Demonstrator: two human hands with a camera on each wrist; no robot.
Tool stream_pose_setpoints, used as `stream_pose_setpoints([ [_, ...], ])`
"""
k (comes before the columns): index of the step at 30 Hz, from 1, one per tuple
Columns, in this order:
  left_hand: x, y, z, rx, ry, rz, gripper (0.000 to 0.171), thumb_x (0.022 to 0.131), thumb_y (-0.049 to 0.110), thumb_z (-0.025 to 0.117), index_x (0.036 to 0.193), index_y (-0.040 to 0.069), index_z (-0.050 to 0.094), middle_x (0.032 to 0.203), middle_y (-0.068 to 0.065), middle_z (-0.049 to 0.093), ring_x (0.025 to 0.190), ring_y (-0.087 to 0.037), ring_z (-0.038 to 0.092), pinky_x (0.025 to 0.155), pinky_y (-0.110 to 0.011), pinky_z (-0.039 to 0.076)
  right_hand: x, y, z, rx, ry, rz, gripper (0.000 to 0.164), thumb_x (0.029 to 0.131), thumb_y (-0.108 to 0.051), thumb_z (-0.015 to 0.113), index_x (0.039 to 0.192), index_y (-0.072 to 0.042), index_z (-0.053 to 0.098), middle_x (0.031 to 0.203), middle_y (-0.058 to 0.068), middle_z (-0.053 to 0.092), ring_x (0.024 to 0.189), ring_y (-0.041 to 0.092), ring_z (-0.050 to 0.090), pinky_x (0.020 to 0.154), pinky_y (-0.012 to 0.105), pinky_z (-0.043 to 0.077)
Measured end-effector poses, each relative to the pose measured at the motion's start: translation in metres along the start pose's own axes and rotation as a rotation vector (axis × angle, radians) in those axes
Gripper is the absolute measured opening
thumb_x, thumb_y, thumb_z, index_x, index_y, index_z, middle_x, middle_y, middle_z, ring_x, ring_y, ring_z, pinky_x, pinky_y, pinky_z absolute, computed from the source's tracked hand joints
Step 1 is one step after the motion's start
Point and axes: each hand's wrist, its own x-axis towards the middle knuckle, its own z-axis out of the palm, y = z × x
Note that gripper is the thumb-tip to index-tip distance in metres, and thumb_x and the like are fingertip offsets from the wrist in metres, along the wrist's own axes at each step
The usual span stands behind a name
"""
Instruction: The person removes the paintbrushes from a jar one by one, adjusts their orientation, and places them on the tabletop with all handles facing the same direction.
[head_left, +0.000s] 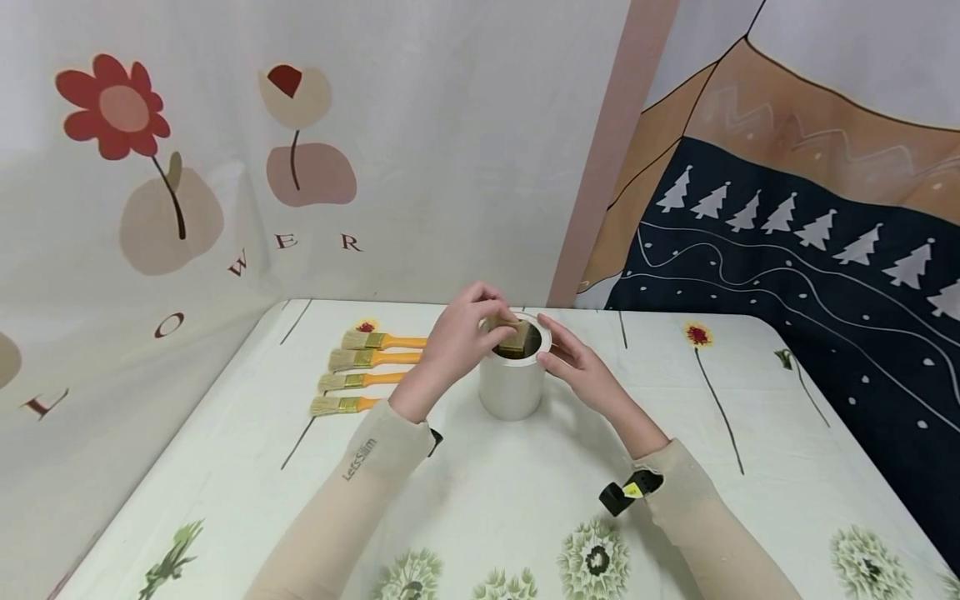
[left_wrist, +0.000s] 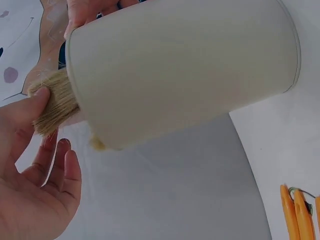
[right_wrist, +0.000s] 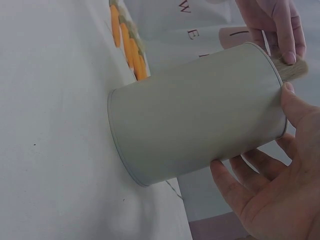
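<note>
A white cylindrical container (head_left: 512, 395) stands upright on the table, its dark inside showing at the top. My left hand (head_left: 461, 335) pinches a paintbrush (head_left: 516, 338) by its pale bristles at the container's mouth. In the left wrist view those bristles (left_wrist: 59, 102) stick out past the rim, the thumb pressed against them; the handle is hidden inside the container. My right hand (head_left: 583, 368) holds the container at its right side, thumb and fingers spread around the upper wall and rim, as the right wrist view also shows (right_wrist: 280, 185).
Several paintbrushes with orange handles (head_left: 363, 359) lie in a row left of the container, bristles pointing left. A white flower-print cloth (head_left: 480, 508) covers the table. Behind it hang a pale printed curtain (head_left: 450, 167) and a dark tree-patterned one (head_left: 787, 275).
</note>
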Motion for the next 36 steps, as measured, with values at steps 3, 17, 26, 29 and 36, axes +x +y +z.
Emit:
stream_pose_setpoints([
  [3, -0.002, -0.001, -0.006, -0.040, 0.021, -0.009, 0.006, 0.090, 0.018, 0.075, 0.095, 0.014, 0.074, 0.110, -0.002, 0.065, 0.104, -0.020, 0.062, 0.094, -0.037, 0.055, 0.000, 0.000, 0.000, 0.001, 0.002, 0.004, 0.063, 0.105, -0.027, 0.053, 0.160, -0.024, 0.023, 0.164, 0.014, 0.026, 0.148, 0.038, 0.033, 0.113, 0.055, 0.041],
  [17, -0.011, -0.013, -0.055, -0.366, 0.166, -0.150, 0.015, 0.097, 0.016, 0.066, 0.107, 0.005, 0.066, 0.109, -0.010, 0.070, 0.101, -0.018, 0.066, 0.088, -0.032, 0.060, 0.001, 0.001, 0.002, -0.004, 0.019, 0.010, 0.063, 0.104, -0.028, 0.054, 0.159, -0.026, 0.025, 0.164, 0.012, 0.027, 0.148, 0.037, 0.035, 0.113, 0.053, 0.043],
  [26, -0.034, -0.047, -0.090, -0.619, 0.290, -0.286, 0.015, 0.098, 0.017, 0.064, 0.105, 0.004, 0.060, 0.103, 0.003, 0.062, 0.090, -0.004, 0.064, 0.078, -0.015, 0.059, 0.000, 0.000, 0.002, -0.009, 0.015, 0.019, 0.064, 0.104, -0.030, 0.054, 0.159, -0.027, 0.024, 0.165, 0.012, 0.025, 0.149, 0.038, 0.033, 0.114, 0.053, 0.042],
  [29, -0.047, -0.059, -0.100, -0.710, 0.319, -0.345, 0.009, 0.097, 0.018, 0.066, 0.100, 0.013, 0.060, 0.100, 0.006, 0.062, 0.088, -0.004, 0.065, 0.079, -0.015, 0.059, 0.000, -0.001, 0.001, -0.004, 0.014, 0.013, 0.063, 0.104, -0.028, 0.054, 0.159, -0.026, 0.024, 0.164, 0.013, 0.026, 0.148, 0.038, 0.034, 0.114, 0.053, 0.042],
  [36, -0.079, -0.090, -0.114, -0.816, 0.339, -0.494, 0.015, 0.097, 0.018, 0.066, 0.101, 0.008, 0.055, 0.103, 0.005, 0.059, 0.091, -0.002, 0.064, 0.080, -0.013, 0.058, 0.000, 0.000, 0.001, 0.013, 0.015, 0.013, 0.063, 0.104, -0.027, 0.054, 0.159, -0.025, 0.024, 0.164, 0.014, 0.026, 0.149, 0.037, 0.033, 0.115, 0.054, 0.040],
])
